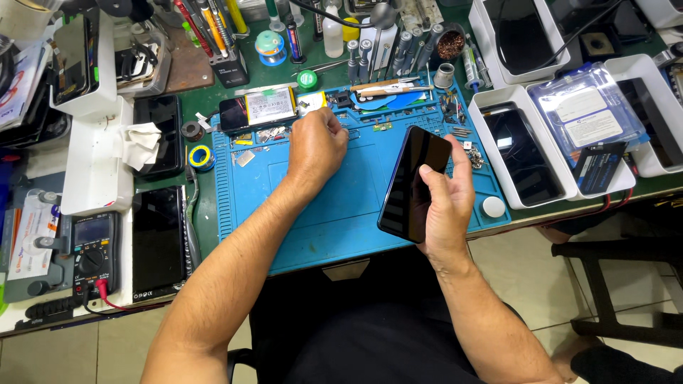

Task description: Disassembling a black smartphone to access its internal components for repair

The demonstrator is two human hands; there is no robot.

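Over blue mat (pixel 320 206), right hand (pixel 447 203) cradling phone (pixel 414 183)

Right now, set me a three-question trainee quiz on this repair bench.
1. True or false: the right hand holds a dark phone above the blue mat.
2. Where is the left hand?
A. on the multimeter
B. at small parts near the mat's top edge
C. inside a white tray
3. Fill in: the multimeter sits at the bench's ____ side in the head view.

Key
1. True: the fingers wrap around its lower half and the screen is dark.
2. B; what the closed fingers pinch is too small to tell.
3. Left, beside a dark phone lying flat.
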